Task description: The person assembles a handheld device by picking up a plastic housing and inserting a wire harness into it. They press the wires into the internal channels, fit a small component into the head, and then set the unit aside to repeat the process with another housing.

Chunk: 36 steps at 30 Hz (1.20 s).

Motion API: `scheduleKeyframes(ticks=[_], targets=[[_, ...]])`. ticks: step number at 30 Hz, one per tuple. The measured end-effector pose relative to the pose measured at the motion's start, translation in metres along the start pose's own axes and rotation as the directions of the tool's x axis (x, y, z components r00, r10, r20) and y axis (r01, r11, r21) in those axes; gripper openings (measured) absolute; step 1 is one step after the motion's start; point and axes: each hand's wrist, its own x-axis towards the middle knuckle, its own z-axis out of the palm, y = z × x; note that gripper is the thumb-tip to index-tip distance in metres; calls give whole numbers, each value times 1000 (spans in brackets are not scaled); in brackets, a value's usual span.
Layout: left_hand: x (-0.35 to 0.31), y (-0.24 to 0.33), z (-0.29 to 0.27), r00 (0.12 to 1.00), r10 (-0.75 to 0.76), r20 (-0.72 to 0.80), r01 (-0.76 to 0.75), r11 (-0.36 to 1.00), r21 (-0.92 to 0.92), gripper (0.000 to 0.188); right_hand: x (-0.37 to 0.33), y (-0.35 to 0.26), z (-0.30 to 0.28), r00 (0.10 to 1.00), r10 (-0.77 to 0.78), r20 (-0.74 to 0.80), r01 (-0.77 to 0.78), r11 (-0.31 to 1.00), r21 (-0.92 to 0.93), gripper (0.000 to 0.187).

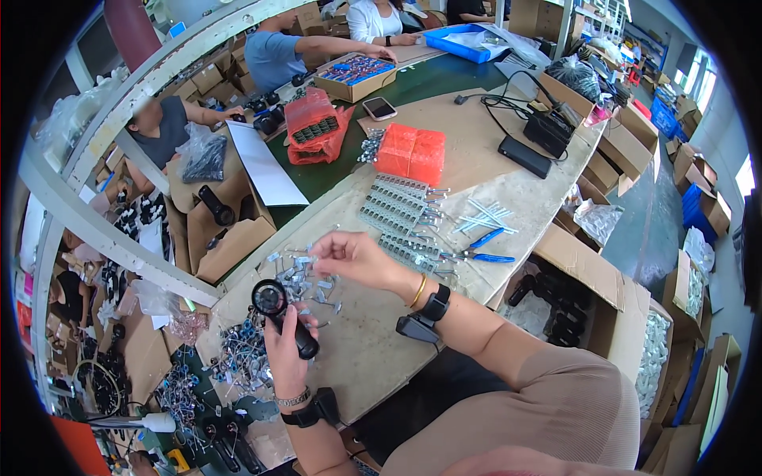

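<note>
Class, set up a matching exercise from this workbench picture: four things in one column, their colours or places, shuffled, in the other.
1. left hand
2. right hand
3. pliers
4. wrapped blocks

a. orange
b. over the scattered small metal parts
c. blue handles
d. around the black round-headed device

Pairs: 1-d, 2-b, 3-c, 4-a

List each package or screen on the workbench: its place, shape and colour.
Orange plastic packet: bench middle, blocky, bright orange.
Red bag: left of it, crumpled, dark parts inside.
Cardboard tray: far end, shallow, brown, blue and red parts.
Phone: beside the tray, flat, dark screen.
</note>
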Motion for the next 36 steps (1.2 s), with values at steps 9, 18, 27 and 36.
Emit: scheduleKeyframes(ticks=[9,18,27,36], targets=[[-8,-13,6,809,-395,436,287,912,293,27,-3,15,19,989,-145,-4,144,986,80,20],[-21,-1,5,885,17,466,116,960,-255,64,-3,29,26,950,-101,-294,100,995,-19,11],[9,-32,-3,972,119,203,-89,985,-149,25,1,24,30,941,-103,-321,85,994,-68,13],[7,-24,-1,991,75,113,-33,940,-339,22,-5,21,38,953,-114,-282,104,993,-51,18]])
